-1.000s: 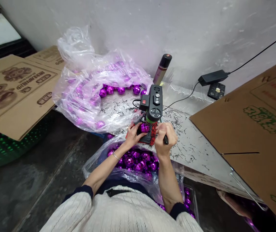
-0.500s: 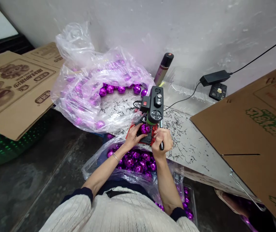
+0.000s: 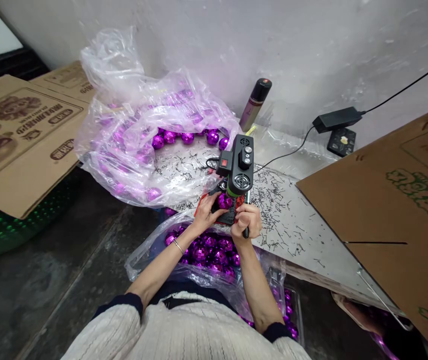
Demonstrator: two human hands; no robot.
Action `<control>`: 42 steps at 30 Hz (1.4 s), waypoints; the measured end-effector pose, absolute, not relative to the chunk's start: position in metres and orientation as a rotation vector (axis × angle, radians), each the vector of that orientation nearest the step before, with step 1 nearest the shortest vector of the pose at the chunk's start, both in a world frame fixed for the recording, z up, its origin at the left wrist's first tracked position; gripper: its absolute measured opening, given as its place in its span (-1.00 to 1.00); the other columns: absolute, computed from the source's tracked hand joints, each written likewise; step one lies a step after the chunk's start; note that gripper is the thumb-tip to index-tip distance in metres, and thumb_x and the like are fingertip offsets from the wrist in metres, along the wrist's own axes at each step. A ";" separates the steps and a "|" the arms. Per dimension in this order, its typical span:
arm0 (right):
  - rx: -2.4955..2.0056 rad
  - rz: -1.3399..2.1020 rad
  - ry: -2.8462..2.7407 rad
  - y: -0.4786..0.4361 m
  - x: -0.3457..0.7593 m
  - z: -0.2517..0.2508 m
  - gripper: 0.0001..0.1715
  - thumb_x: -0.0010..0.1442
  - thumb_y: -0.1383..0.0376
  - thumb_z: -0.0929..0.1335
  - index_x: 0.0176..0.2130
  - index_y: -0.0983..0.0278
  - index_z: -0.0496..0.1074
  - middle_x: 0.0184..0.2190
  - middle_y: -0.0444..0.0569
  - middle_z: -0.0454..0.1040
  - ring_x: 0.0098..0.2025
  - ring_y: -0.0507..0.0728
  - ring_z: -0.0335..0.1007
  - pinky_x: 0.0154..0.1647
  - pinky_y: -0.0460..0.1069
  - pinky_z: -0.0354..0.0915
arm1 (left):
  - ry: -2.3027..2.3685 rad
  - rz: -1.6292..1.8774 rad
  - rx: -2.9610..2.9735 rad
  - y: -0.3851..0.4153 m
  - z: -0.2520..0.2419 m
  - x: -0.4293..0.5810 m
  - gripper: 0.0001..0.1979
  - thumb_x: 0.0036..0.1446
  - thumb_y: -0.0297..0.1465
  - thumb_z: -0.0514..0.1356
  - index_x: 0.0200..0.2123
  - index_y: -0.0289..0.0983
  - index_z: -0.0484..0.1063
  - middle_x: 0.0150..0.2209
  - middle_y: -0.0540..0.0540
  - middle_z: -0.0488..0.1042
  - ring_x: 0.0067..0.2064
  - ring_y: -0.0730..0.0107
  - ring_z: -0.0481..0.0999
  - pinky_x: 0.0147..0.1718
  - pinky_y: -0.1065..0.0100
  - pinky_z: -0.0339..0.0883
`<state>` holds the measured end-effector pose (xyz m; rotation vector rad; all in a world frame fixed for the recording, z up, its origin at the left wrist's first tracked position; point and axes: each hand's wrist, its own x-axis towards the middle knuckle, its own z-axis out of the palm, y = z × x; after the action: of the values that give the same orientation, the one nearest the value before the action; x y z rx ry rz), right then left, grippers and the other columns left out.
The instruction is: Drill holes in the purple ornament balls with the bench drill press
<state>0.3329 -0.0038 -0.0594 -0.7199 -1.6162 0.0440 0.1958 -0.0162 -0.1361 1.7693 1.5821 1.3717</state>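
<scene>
A small black bench machine point(image 3: 239, 165) with a red switch stands on the metal worktable point(image 3: 292, 220). Under its head sits a purple faceted ball point(image 3: 224, 200) on a red base. My left hand point(image 3: 208, 212) pinches that ball, fingers closed around it. My right hand point(image 3: 247, 221) is wrapped round the machine's black lever handle, just right of the ball. Below my hands a clear bag point(image 3: 214, 250) holds several purple balls.
A big clear plastic bag point(image 3: 138, 135) with more purple balls lies left of the machine. Small black wire bits litter the table. A spray can point(image 3: 255, 102) leans on the wall; a power adapter point(image 3: 336, 120) sits behind. Cardboard sheets point(image 3: 397, 210) lie right and left.
My right hand has pulled the lever handle leftward and toward me, closer to the ball. My left hand has stayed on the ball.
</scene>
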 end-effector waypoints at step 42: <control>-0.770 0.200 -1.628 -0.015 0.334 -0.011 -0.66 0.37 0.42 0.23 -0.46 0.22 0.30 -0.47 -0.13 0.39 -0.36 0.06 0.40 -0.32 0.01 0.23 | 1.486 1.090 2.326 -0.143 -0.153 0.182 -0.19 0.05 0.10 0.36 0.21 -0.29 0.38 0.01 -0.32 0.60 -0.01 -0.01 0.63 -0.07 0.06 0.54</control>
<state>0.3341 -0.0153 -0.0112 -0.7701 -1.6285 0.1997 0.1824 -0.1426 -0.1533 2.3256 1.4858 1.0902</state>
